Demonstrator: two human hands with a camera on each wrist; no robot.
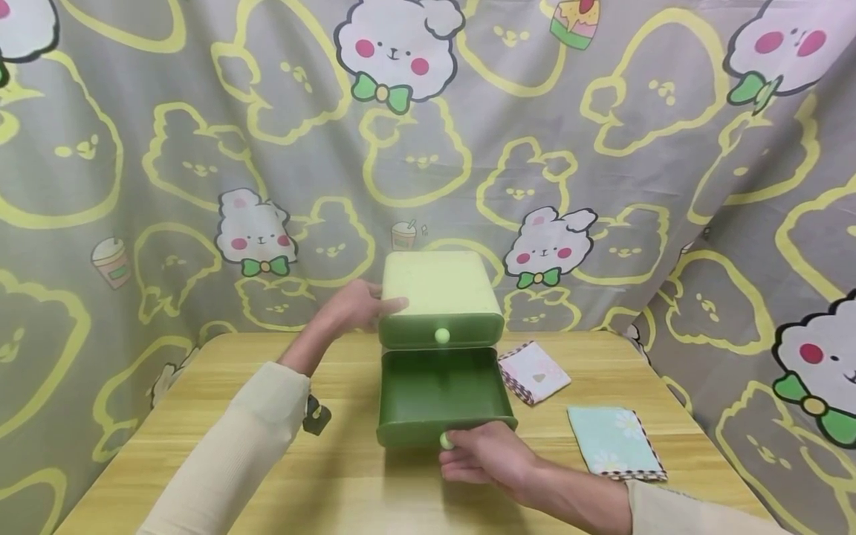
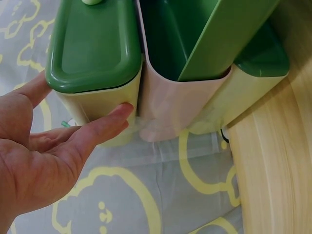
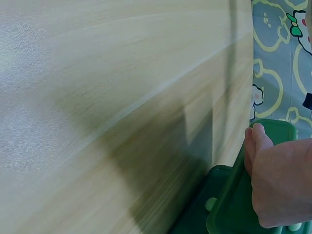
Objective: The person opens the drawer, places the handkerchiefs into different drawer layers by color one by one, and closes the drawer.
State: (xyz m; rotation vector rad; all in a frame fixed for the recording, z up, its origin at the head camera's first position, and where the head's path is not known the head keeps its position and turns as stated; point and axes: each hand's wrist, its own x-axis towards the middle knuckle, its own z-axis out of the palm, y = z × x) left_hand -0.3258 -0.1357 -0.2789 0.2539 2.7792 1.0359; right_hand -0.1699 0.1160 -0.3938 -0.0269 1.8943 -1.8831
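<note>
A small drawer unit (image 1: 438,282) with a pale yellow top and green drawer fronts stands on the wooden table. Its middle drawer (image 1: 444,386) is pulled out, and the part of the inside that shows is bare green. My left hand (image 1: 357,303) steadies the unit's left side at the upper level, thumb over the top and fairly straight fingers along the side (image 2: 95,105). At the drawer's front, my right hand (image 1: 491,457) pinches the round light-green knob (image 1: 446,441) between thumb and fingers. In the right wrist view this hand hides the knob it holds.
Right of the unit lie a folded white-and-pink cloth (image 1: 535,373) and a folded mint cloth with daisies (image 1: 615,442). A bottom drawer (image 2: 265,53) sits under the pulled-out one. Patterned curtain fabric (image 1: 414,163) hangs behind and beside the table (image 1: 334,483).
</note>
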